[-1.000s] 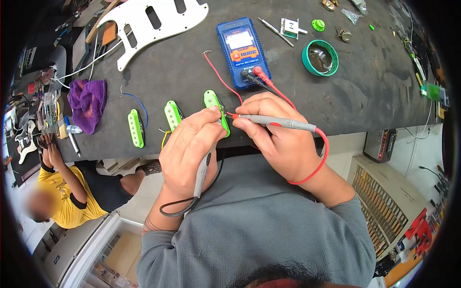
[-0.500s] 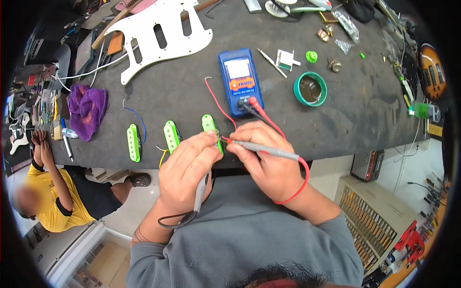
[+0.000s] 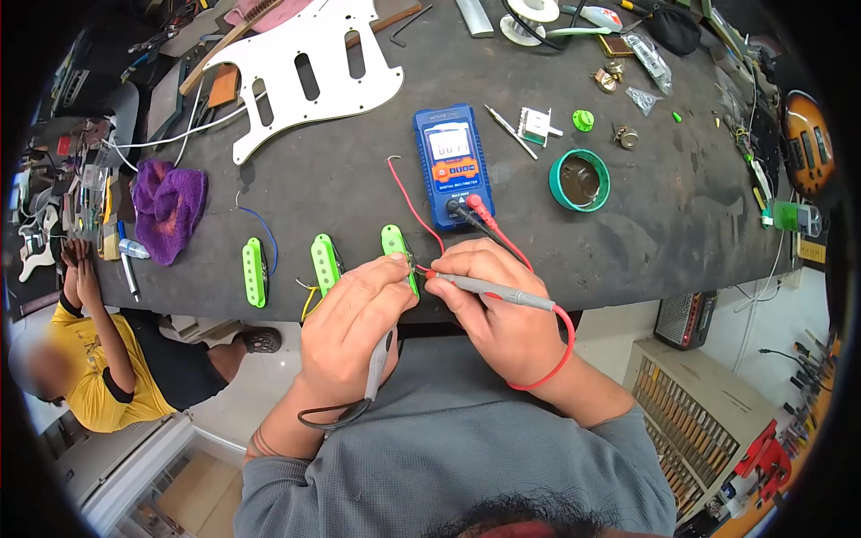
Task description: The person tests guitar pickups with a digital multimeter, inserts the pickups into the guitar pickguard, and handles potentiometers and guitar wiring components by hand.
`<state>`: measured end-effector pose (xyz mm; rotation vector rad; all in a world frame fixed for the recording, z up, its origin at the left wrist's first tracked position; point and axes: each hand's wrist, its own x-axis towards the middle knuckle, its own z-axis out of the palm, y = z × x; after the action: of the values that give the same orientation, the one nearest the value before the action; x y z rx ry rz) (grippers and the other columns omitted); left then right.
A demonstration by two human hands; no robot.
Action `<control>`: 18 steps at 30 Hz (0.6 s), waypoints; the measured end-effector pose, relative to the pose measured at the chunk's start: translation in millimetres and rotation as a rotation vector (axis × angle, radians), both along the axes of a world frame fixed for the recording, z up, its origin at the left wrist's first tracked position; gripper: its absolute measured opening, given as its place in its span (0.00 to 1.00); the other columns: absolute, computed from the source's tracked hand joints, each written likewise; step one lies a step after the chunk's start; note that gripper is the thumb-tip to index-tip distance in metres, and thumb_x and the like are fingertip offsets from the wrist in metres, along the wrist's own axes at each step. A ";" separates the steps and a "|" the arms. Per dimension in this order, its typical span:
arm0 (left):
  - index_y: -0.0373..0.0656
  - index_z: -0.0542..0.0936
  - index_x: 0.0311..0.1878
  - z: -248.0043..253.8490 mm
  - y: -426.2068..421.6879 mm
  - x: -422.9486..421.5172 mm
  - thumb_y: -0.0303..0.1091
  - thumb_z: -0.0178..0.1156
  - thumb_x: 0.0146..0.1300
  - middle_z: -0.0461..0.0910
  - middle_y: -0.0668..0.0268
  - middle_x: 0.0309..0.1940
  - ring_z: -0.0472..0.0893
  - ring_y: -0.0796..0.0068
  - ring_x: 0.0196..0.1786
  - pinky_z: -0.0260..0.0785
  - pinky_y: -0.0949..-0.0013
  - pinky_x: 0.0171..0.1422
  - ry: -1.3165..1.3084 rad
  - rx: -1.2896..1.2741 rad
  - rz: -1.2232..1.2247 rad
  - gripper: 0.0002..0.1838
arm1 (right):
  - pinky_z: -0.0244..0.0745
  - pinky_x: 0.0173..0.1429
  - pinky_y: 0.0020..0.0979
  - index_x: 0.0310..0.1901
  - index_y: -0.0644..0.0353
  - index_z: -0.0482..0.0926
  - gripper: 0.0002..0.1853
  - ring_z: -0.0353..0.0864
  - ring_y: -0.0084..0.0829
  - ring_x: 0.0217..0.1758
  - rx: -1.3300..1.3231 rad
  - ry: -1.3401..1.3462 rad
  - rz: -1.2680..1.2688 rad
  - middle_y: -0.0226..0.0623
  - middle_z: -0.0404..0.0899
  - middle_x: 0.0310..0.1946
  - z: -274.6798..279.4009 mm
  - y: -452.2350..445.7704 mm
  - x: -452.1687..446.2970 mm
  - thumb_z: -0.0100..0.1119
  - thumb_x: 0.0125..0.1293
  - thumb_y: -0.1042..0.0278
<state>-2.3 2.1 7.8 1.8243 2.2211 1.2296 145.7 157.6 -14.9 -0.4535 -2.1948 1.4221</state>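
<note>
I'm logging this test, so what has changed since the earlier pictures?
In view, the bench sits lower than at first, with more of its far side showing. The digital multimeter now shows dark digits, too blurred to read. No grip changed: the left hand keeps the black-lead probe, the right hand the red-lead probe, both hands at the rightmost guitar pickup.

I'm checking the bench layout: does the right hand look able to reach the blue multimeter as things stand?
Probably yes: the multimeter lies just beyond the right hand, with only thin leads between, though that hand holds a probe.
</note>
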 end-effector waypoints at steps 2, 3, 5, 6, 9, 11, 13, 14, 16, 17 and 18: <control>0.33 0.86 0.52 0.7 -0.3 0.3 0.15 0.78 0.61 0.93 0.47 0.54 0.96 0.45 0.55 0.91 0.55 0.58 -0.007 -0.010 0.005 0.17 | 0.88 0.53 0.42 0.53 0.65 0.87 0.10 0.92 0.46 0.50 0.002 -0.001 0.005 0.45 0.89 0.49 0.4 0.4 -0.2 0.77 0.76 0.74; 0.34 0.85 0.53 1.4 -1.2 0.9 0.16 0.78 0.65 0.94 0.46 0.54 0.96 0.45 0.56 0.90 0.55 0.59 -0.016 -0.022 0.009 0.16 | 0.88 0.53 0.42 0.53 0.66 0.87 0.10 0.92 0.46 0.50 0.006 -0.002 0.009 0.45 0.89 0.49 0.1 1.1 -0.2 0.78 0.76 0.74; 0.35 0.85 0.54 1.2 -1.9 1.2 0.17 0.78 0.68 0.94 0.45 0.54 0.96 0.45 0.56 0.90 0.55 0.60 -0.026 -0.029 0.013 0.15 | 0.88 0.53 0.42 0.53 0.66 0.87 0.10 0.92 0.46 0.50 0.012 -0.003 0.012 0.45 0.89 0.48 -0.1 1.4 -0.4 0.78 0.76 0.74; 0.35 0.85 0.54 0.3 -1.8 1.2 0.16 0.78 0.68 0.94 0.45 0.54 0.96 0.45 0.56 0.90 0.55 0.60 -0.028 -0.024 0.013 0.15 | 0.88 0.53 0.42 0.53 0.66 0.87 0.10 0.92 0.46 0.49 0.014 -0.002 0.010 0.45 0.89 0.48 -0.2 1.2 -0.5 0.78 0.76 0.74; 0.35 0.85 0.54 0.0 -1.4 0.8 0.16 0.78 0.68 0.94 0.45 0.54 0.97 0.45 0.56 0.90 0.54 0.60 -0.028 -0.017 0.009 0.15 | 0.88 0.53 0.42 0.53 0.65 0.87 0.10 0.92 0.47 0.50 0.009 -0.006 0.007 0.45 0.90 0.48 0.0 0.9 -0.4 0.78 0.76 0.74; 0.35 0.85 0.54 -0.1 -1.6 0.7 0.16 0.78 0.68 0.94 0.45 0.53 0.97 0.45 0.56 0.90 0.54 0.60 -0.028 -0.015 0.007 0.16 | 0.88 0.54 0.42 0.53 0.65 0.87 0.10 0.92 0.47 0.50 0.006 -0.009 0.005 0.45 0.90 0.49 0.1 0.5 -0.3 0.78 0.76 0.74; 0.35 0.84 0.55 -0.6 -2.1 0.5 0.16 0.78 0.68 0.94 0.45 0.53 0.97 0.45 0.56 0.91 0.54 0.60 -0.030 -0.013 0.006 0.16 | 0.88 0.54 0.42 0.53 0.65 0.87 0.10 0.92 0.47 0.50 0.007 -0.011 0.002 0.45 0.90 0.49 0.3 0.2 -0.6 0.78 0.76 0.74; 0.35 0.84 0.55 -0.5 -2.1 0.4 0.16 0.78 0.68 0.94 0.45 0.53 0.97 0.45 0.56 0.91 0.54 0.60 -0.029 -0.014 0.005 0.16 | 0.88 0.54 0.42 0.53 0.65 0.87 0.10 0.92 0.47 0.50 0.010 -0.012 0.001 0.44 0.90 0.49 0.4 0.1 -0.7 0.78 0.76 0.74; 0.35 0.84 0.55 -0.3 -2.1 0.1 0.16 0.78 0.69 0.94 0.45 0.53 0.97 0.45 0.56 0.91 0.54 0.60 -0.028 -0.017 0.004 0.16 | 0.88 0.54 0.43 0.53 0.65 0.87 0.10 0.92 0.47 0.50 0.015 -0.014 -0.001 0.44 0.89 0.49 0.7 0.0 -0.7 0.78 0.76 0.74; 0.35 0.84 0.55 -0.4 -2.1 -0.1 0.16 0.78 0.69 0.94 0.45 0.53 0.97 0.45 0.56 0.91 0.54 0.60 -0.029 -0.016 0.003 0.16 | 0.88 0.54 0.43 0.53 0.65 0.87 0.10 0.92 0.47 0.50 0.014 -0.015 0.000 0.44 0.89 0.49 0.9 0.0 -0.7 0.78 0.76 0.74; 0.35 0.84 0.55 -0.7 -2.2 -0.2 0.16 0.78 0.69 0.94 0.45 0.53 0.97 0.45 0.56 0.91 0.54 0.60 -0.029 -0.014 0.002 0.16 | 0.88 0.54 0.43 0.52 0.65 0.87 0.10 0.92 0.47 0.50 0.014 -0.015 0.001 0.44 0.89 0.49 1.1 0.1 -0.7 0.78 0.76 0.74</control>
<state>-2.5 -0.2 7.1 1.7885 2.2112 1.2292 145.0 157.7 -13.8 -0.4603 -2.2156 1.4073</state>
